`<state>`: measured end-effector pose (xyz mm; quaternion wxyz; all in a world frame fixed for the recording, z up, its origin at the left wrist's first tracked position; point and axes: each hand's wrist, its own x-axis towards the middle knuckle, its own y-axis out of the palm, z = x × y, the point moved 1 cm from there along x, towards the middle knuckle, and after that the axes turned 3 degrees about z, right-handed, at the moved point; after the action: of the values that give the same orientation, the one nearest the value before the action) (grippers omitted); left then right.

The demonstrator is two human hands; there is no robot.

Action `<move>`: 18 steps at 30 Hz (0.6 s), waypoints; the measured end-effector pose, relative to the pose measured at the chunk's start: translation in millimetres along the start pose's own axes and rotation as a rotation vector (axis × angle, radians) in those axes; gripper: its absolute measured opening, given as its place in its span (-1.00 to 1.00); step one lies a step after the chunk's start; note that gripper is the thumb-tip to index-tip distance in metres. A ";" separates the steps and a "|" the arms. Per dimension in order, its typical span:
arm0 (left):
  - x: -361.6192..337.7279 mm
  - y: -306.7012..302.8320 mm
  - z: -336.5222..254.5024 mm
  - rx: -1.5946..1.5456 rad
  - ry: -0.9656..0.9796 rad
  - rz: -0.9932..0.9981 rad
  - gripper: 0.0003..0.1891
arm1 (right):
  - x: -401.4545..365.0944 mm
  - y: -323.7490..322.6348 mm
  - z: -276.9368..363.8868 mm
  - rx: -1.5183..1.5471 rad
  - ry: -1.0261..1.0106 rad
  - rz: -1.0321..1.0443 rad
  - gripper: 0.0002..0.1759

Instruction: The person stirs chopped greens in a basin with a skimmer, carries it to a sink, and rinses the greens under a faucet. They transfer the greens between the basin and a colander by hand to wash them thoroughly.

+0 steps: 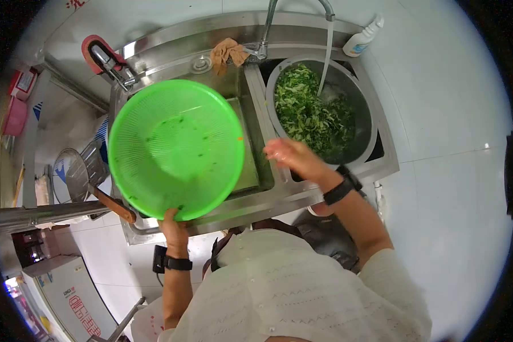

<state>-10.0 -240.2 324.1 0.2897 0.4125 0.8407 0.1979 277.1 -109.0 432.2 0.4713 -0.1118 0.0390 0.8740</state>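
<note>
Colander (178,149) lies beyond the left fingers (170,216), its near rim gripped.

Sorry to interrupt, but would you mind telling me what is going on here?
The person's left hand grips a green basket over the left sink; a few green scraps cling inside it. The right hand, apparently empty, is near a metal basin. Water runs from the tap into that basin, which holds chopped greens.

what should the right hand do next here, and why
Probably reach into the basin and scoop up some greens for the green basket: it holds only scraps, the left hand grips its rim, and the right hand, apparently empty, is beside the basin.
</note>
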 end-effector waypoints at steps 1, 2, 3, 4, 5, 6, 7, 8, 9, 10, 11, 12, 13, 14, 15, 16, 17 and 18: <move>2.6 -7.5 -5.5 0.090 0.004 -0.051 -0.57 | 4.8 -30.3 -6.9 -0.191 -0.050 -0.071 -0.61; 3.4 -8.0 -9.6 0.099 0.053 -0.034 -0.56 | 9.6 -61.8 -17.0 -0.381 -0.101 -0.137 -0.60; 9.8 -16.5 -7.6 0.095 0.077 -0.035 -0.56 | 13.1 -92.0 -30.6 -0.418 -0.043 -0.211 -0.63; 13.7 -26.1 -6.2 0.096 0.105 -0.045 -0.56 | 17.4 -113.0 -40.8 -0.451 0.014 -0.275 -0.67; 9.6 -23.1 -11.6 0.105 0.115 -0.079 -0.56 | 20.6 -117.8 -34.6 -0.558 -0.007 -0.289 -0.70; 5.0 -14.3 -19.7 0.115 0.153 -0.181 -0.56 | 25.0 -114.7 -28.6 -0.655 -0.030 -0.296 -0.73; 2.2 -10.1 -25.0 0.129 0.192 -0.281 -0.57 | 32.1 -109.5 -33.8 -0.540 -0.130 -0.269 -0.76; 1.0 -13.4 -28.7 0.149 0.199 -0.312 -0.57 | 37.9 -96.6 -34.8 -0.517 -0.123 -0.239 -0.76; 0.6 -16.6 -31.8 0.194 0.282 -0.368 -0.61 | 44.2 -80.3 -33.0 -0.568 -0.104 -0.147 -0.77; 0.9 -18.1 -34.4 0.237 0.367 -0.419 -0.64 | 51.2 -63.8 -32.7 -0.621 -0.091 -0.057 -0.77; -4.8 -6.6 -41.5 0.234 0.446 -0.371 -0.63 | 57.4 -49.5 -35.7 -0.675 -0.055 -0.022 -0.76; -7.2 -7.0 -48.0 0.247 0.449 -0.392 -0.63 | 61.0 -35.4 -40.9 -0.663 -0.053 -0.001 -0.76; -9.5 -9.5 -53.9 0.245 0.460 -0.404 -0.63 | 61.8 -21.3 -44.8 -0.612 -0.120 0.040 -0.74; -11.4 -9.0 -57.9 0.241 0.474 -0.414 -0.63 | 60.7 -12.2 -48.0 -0.559 -0.190 0.077 -0.73; -12.5 -8.7 -61.5 0.232 0.493 -0.452 -0.63 | 57.4 -4.7 -54.2 -0.541 -0.213 0.099 -0.72; -13.8 -6.0 -64.1 0.240 0.497 -0.461 -0.63 | 51.9 -1.3 -57.2 -0.533 -0.214 0.109 -0.72; -15.4 -2.0 -66.2 0.223 0.523 -0.453 -0.63 | 45.4 1.3 -58.6 -0.589 -0.231 0.136 -0.71; -16.3 0.8 -67.8 0.203 0.551 -0.442 -0.63 | 38.2 2.8 -59.9 -0.646 -0.251 0.161 -0.71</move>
<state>-45.6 -259.3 380.9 0.0457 0.1786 0.9714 0.1497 264.0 -89.8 365.0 0.3423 -0.1433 -0.2888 0.8825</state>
